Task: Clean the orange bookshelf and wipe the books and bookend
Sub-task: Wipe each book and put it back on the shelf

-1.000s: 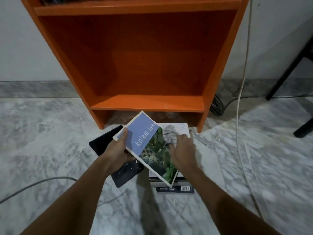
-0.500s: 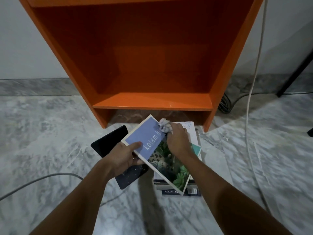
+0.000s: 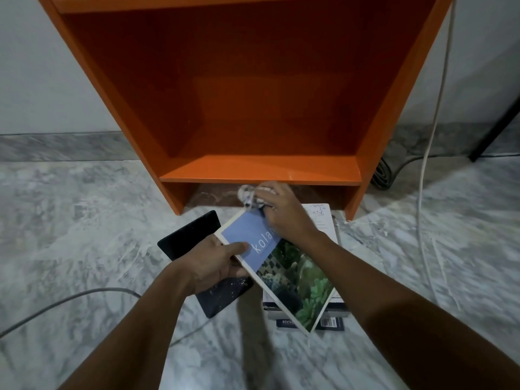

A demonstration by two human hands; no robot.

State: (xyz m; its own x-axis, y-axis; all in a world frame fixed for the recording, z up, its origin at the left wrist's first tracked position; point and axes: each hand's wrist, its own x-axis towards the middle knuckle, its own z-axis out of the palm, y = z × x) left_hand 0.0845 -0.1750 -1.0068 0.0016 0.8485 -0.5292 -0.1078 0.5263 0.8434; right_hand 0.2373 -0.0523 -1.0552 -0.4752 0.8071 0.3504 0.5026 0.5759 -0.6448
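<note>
The orange bookshelf stands against the wall, and the shelf compartment in view holds nothing. My left hand grips the left edge of a blue-and-green book, thumb on its cover, holding it tilted above the floor. My right hand holds a crumpled grey-white cloth against the book's top corner. Under the held book lies a stack of books on the floor. A black bookend lies flat to the left, partly hidden by my left hand.
The floor is grey marble. A white cable hangs down the wall right of the shelf, a grey cable runs across the floor at left, coiled dark cable sits by the shelf's right foot, and a black furniture leg stands at far right.
My right hand has slid the cloth from the middle of the book's cover up to its top corner. The book stays in my left hand, and the camera has moved closer.
</note>
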